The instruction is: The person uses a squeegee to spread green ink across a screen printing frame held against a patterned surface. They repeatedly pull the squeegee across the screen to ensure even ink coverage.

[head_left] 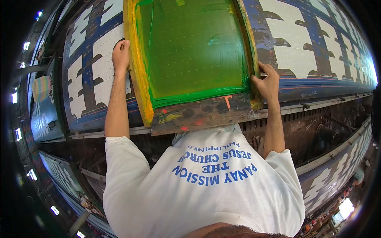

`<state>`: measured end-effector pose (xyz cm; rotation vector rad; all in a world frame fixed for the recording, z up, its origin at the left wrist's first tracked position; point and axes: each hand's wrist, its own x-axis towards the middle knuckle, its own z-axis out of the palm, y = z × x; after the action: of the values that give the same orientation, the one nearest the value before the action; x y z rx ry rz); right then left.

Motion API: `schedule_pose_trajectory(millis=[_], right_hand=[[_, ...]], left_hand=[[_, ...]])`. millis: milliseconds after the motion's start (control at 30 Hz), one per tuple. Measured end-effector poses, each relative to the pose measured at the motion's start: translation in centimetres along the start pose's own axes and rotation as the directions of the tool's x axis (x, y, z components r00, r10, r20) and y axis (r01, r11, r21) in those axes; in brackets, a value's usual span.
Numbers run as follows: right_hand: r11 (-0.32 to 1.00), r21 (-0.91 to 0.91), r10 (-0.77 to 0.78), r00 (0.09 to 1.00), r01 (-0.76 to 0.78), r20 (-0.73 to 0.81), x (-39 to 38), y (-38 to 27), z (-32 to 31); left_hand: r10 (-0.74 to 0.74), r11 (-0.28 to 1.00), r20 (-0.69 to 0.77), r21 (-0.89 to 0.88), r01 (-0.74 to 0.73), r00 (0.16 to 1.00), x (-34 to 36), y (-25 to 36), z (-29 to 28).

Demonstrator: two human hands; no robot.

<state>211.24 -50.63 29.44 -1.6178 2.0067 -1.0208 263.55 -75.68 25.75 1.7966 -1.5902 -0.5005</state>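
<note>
A large screen-printing frame (139,59) with yellow-stained sides holds a translucent green mesh (194,47) edged in bright green. Its near end is a dark board (202,115) spotted with yellow, red and orange paint, resting close against my white shirt. My left hand (121,55) is closed on the frame's left side, fingers curled at its outer edge. On the right side, lower down, my right hand (266,81) grips the frame with bent fingers and thumb at the edge.
Long sloped tables (254,47) under and beside the frame bear white cut pieces (289,59) on dark blue. A metal rail (289,109) runs along the near edge, with dark machinery below. A striped cloth (42,89) hangs at far left. More tables (55,174) lie lower on both sides.
</note>
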Motion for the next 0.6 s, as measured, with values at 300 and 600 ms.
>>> schedule_pose_trajectory(millis=[300, 600], right_hand=[[1.0, -0.018, -0.019, 0.999, 0.02, 0.034, 0.3, 2.0, 0.6], [0.912, -0.288, -0.258, 0.955, 0.292, 0.149, -1.3, -3.4, -0.2]], left_hand=[[0.004, 0.992, 0.001, 0.126, -0.004, 1.0, 1.1, -0.3, 2.0], [0.005, 0.978, 0.083, 0.206, -0.022, 0.996, 1.5, -0.7, 2.5]])
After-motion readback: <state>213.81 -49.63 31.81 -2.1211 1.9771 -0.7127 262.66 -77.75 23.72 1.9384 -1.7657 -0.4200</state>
